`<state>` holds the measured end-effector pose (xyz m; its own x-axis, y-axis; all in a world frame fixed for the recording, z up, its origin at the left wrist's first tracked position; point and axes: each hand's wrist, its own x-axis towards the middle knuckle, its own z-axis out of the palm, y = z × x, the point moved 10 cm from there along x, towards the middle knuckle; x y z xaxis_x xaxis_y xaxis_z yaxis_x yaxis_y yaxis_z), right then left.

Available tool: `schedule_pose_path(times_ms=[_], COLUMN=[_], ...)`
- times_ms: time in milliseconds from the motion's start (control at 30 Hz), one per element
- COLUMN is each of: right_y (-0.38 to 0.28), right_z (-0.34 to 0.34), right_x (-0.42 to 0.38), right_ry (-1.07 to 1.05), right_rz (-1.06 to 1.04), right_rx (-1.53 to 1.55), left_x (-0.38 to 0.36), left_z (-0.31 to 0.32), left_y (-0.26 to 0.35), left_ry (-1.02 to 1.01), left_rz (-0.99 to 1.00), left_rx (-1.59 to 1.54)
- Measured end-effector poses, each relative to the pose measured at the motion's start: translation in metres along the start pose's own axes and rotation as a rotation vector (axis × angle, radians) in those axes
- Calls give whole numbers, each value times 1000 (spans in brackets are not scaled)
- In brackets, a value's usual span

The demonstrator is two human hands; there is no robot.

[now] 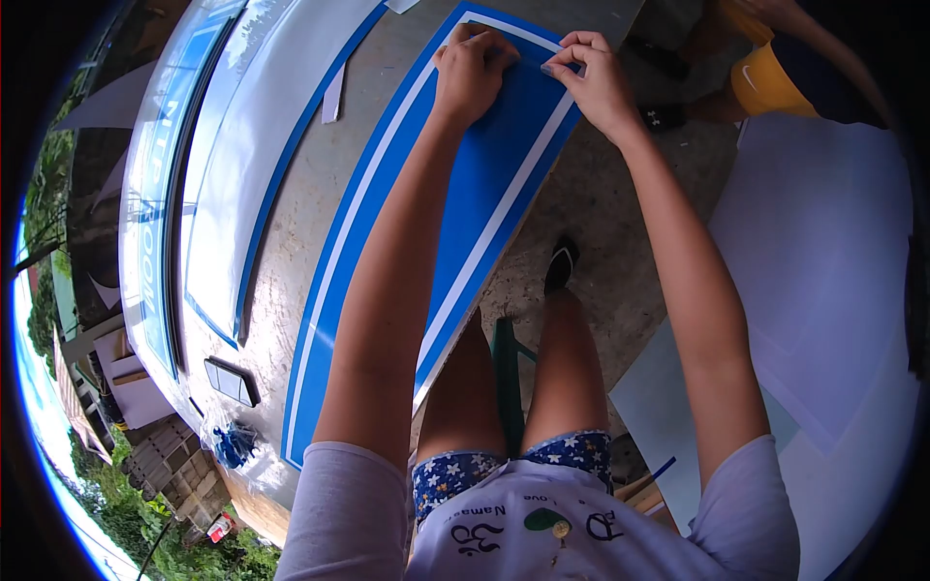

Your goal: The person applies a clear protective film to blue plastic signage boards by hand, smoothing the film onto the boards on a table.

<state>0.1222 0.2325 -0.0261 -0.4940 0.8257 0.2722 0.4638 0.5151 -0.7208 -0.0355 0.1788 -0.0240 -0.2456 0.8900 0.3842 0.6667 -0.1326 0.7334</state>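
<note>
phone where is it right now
In the head view the phone lies on the table at lower left, just left of the near end of the blue sign, above a blue bundle in clear plastic.

I see a bright blue sign panel (484, 184) edged with a white stripe, lying on a grey speckled surface (320, 184). Beside it a second blue sign (160, 203) carries white letters. My shorts (455, 473) are dark blue with white flowers, my shirt (542, 537) white with dark print.
</note>
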Motion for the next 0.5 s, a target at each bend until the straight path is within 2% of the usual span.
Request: schedule_pose_path(times_ms=[100, 167, 233, 300, 433, 500], right_y=[-8, -14, -19, -24, -24, -27], right_z=[-1, -4, -2, 2, 7, 6], right_x=[1, -2, -4, -5, -7, -8], right_ry=[23, 49, 27, -24, -50, -52], right_rz=[-19, -60, -65, -31, 51, 59], right_rx=[17, 53, 77, 103, 160, 198], left_x=[0, -6, -8, -12, -30, -41], left_z=[-10, -29, -36, -41, -44, -32], left_y=[11, 0, -6, 6, 23, 33], left_ry=[24, 172, 192, 86, 94, 170], left_rz=[11, -210, -280, -273, -468, -566], left_rx=[16, -156, -147, 255, 405, 450])
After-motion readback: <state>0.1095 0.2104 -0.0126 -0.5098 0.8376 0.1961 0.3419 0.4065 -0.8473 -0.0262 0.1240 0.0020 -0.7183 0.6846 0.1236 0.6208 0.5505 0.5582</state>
